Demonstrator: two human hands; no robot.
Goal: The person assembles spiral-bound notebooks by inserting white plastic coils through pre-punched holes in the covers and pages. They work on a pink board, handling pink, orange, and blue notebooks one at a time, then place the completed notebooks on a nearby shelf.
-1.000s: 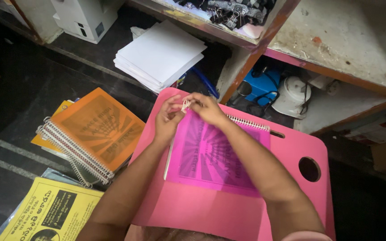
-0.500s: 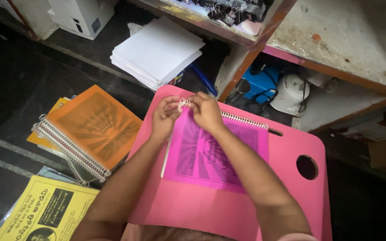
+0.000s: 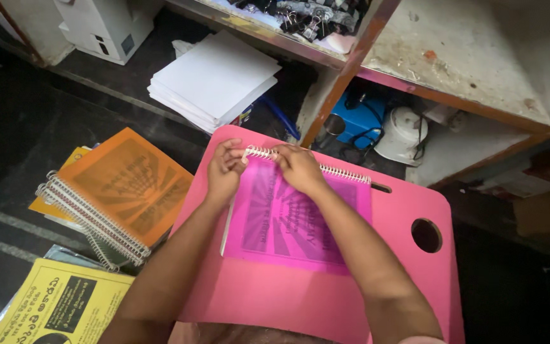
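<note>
Lying flat on the pink table (image 3: 300, 299), a booklet with a magenta cover (image 3: 297, 220) was seen with a white spiral wire (image 3: 326, 169) along its top edge. The left hand (image 3: 224, 172) was placed at the booklet's upper left corner, its fingers (image 3: 232, 153) curled and pinched on the end of the wire. The right hand (image 3: 297, 169) was set just beside it, fingers closed down over the coil and the cover's top edge. From the right hand onward to the right corner, the wire was shown already seated along the edge. Only the short stretch between and under the two hands was hidden, so it could not be told whether the last loops at the left were threaded. By that showing, the binding was judged nearly complete, with the left end of the coil left to be finished.

On the floor to the left, a stack of spiral-bound booklets with an orange cover (image 3: 122, 185) on top was seen, apparently already bound, and a yellow printed sheet (image 3: 58, 309) lay near it. A pile of white paper (image 3: 214, 79) was seen beyond the table, and a heap of binder clips (image 3: 300, 16) on the shelf above.
</note>
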